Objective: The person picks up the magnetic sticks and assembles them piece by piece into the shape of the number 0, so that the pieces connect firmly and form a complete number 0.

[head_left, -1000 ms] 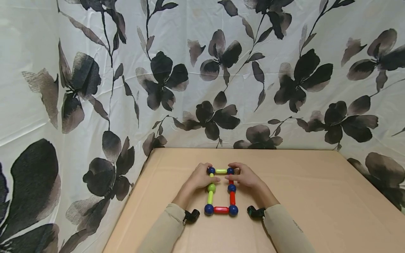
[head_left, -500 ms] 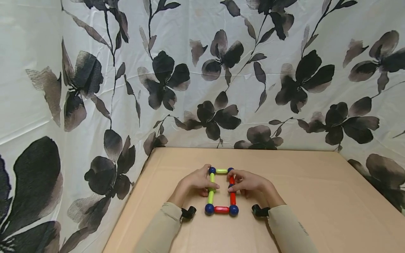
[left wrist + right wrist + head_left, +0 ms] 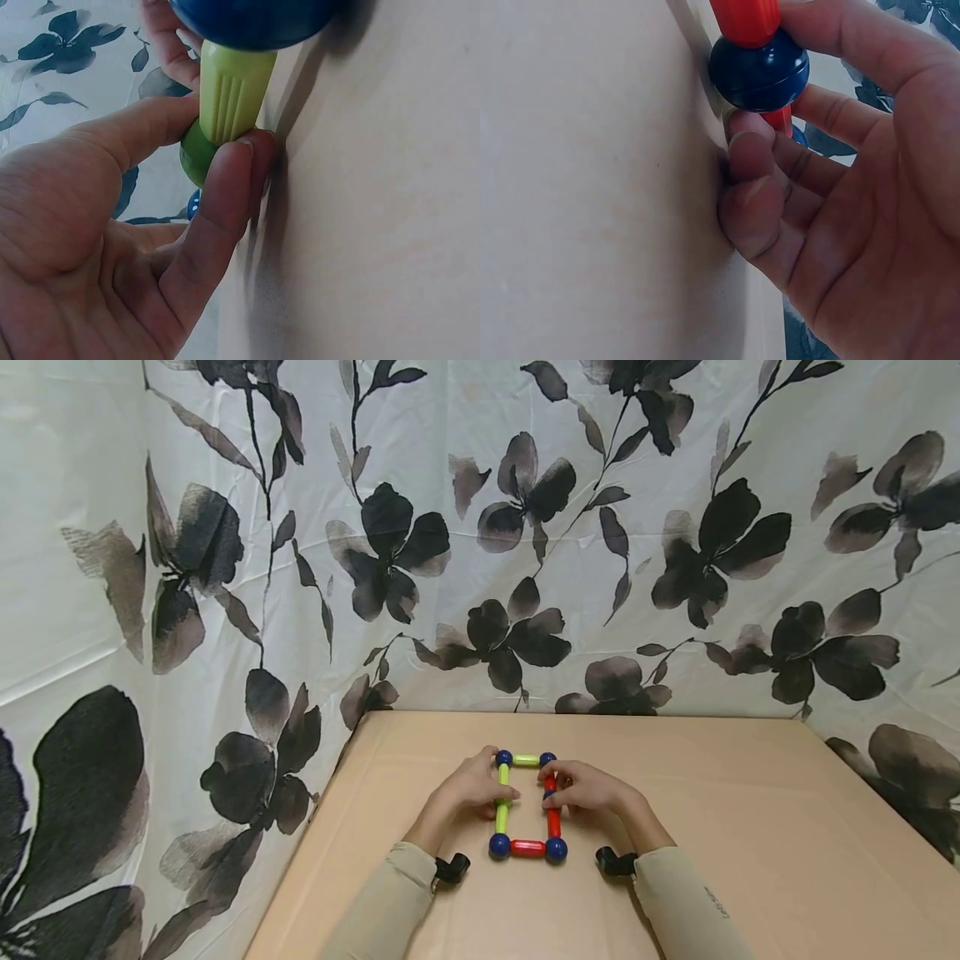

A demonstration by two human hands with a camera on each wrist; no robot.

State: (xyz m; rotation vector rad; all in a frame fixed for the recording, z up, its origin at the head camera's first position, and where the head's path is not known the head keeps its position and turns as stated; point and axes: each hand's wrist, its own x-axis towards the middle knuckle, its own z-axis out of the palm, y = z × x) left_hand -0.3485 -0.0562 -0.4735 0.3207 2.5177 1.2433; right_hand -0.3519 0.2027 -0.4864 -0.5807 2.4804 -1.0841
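A rectangular frame of magnetic building rods and balls stands between my hands, close over the table. Its near side is a red rod between two blue balls; its far side is a yellow-green rod. My left hand pinches the left side at its green ball, thumb on one side and fingers on the other, next to a yellow-green rod. On the right side my right hand grips around the middle blue ball, which joins two red rods. Fingers partly hide both sides.
The frame is over a light-brown table, whose far edge meets a white curtain with dark flowers. Black wrist cameras sit at the cuffs of both beige sleeves.
Both hands have slid from the far corners toward the middle of the sides, the right one more. In the last half second the whole frame has shifted slightly upward in the head view.
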